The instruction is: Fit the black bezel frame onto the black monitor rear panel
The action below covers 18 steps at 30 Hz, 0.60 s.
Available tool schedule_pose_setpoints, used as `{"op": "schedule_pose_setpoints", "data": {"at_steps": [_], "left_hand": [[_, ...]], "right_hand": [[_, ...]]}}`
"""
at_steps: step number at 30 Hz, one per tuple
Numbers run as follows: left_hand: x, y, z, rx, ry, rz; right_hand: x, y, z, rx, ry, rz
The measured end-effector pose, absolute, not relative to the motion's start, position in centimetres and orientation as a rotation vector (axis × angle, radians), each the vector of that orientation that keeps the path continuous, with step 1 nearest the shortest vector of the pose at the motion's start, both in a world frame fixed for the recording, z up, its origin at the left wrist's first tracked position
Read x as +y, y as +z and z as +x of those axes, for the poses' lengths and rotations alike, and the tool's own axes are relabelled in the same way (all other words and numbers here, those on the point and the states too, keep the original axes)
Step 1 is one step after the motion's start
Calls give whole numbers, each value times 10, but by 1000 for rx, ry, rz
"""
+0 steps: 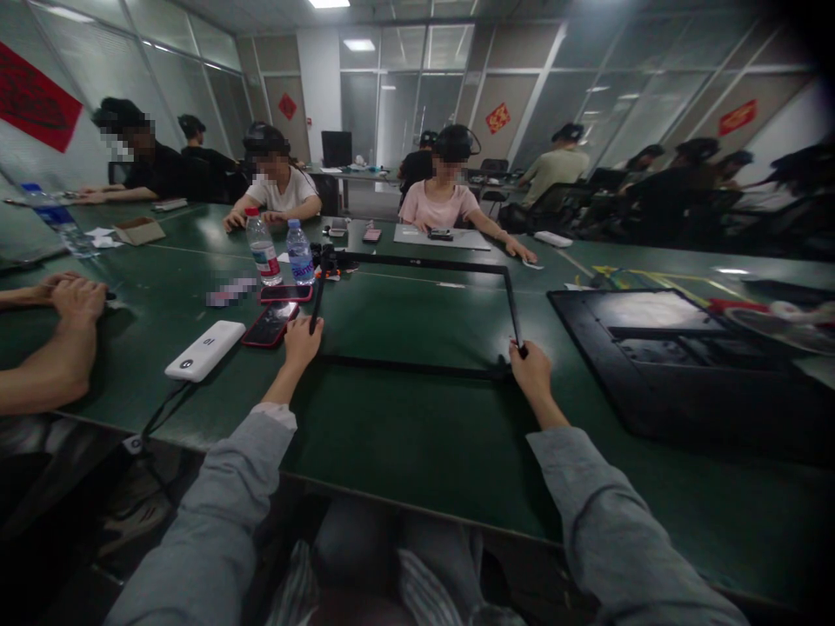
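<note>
A thin black rectangular frame [430, 261] lies flat on the green table [404, 435] in front of me. My left hand [301, 339] is closed around the frame's left bar near its near corner. My right hand [530, 365] grips the frame's near right corner. Both my arms wear grey sleeves. A red-cased phone [270, 323] lies just left of my left hand, with a second phone [285, 293] behind it.
A white power bank [204, 349] with a cable lies at the near left. Two water bottles [280, 252] stand beyond the phones. A black panel [658, 348] lies to the right. Another person's hands [71, 300] rest at the left; several people sit across the table.
</note>
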State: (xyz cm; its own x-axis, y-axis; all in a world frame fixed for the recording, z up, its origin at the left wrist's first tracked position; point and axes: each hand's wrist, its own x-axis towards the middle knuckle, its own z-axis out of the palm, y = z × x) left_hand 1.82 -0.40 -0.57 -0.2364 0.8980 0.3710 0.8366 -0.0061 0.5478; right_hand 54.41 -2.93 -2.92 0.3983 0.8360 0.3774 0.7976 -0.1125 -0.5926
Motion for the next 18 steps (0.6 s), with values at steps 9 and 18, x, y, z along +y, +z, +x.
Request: {"op": "schedule_pose_setpoints", "data": {"at_steps": [9, 18], "left_hand": [[-4, -14, 16, 2160, 806, 1946], [-8, -13, 19, 2124, 800, 1985]], "right_hand": [[-26, -33, 550, -1539, 16, -1973], [-37, -29, 544, -1458, 67, -2043]]}}
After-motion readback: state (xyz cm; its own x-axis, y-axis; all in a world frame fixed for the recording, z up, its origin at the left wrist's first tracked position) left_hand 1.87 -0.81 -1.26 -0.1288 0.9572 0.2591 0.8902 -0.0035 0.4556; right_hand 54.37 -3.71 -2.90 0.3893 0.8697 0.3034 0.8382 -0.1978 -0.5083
